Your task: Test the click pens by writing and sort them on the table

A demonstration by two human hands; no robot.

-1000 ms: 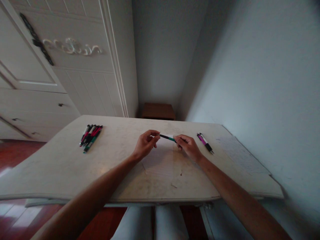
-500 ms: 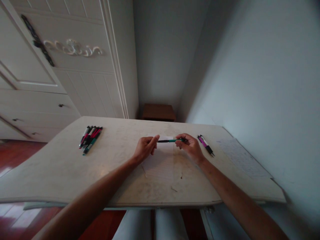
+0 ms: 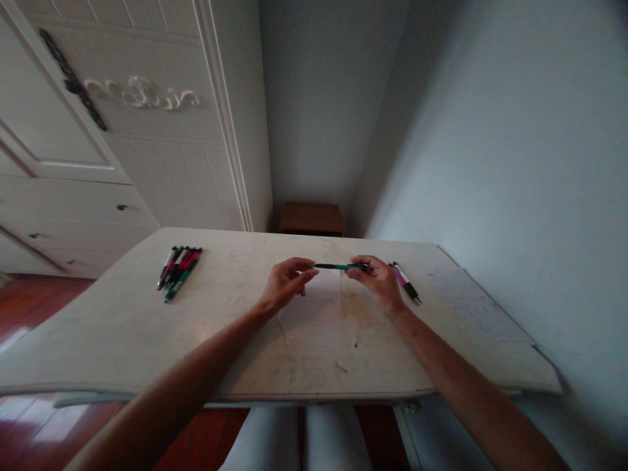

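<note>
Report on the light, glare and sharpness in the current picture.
Head view: dim overall, the wall running from dark near the corner to paler at right; head view: bright glare on the floor at left; head view: the pen in the right hand lacks fine detail, and the writing on the right-hand sheet is unreadable.
</note>
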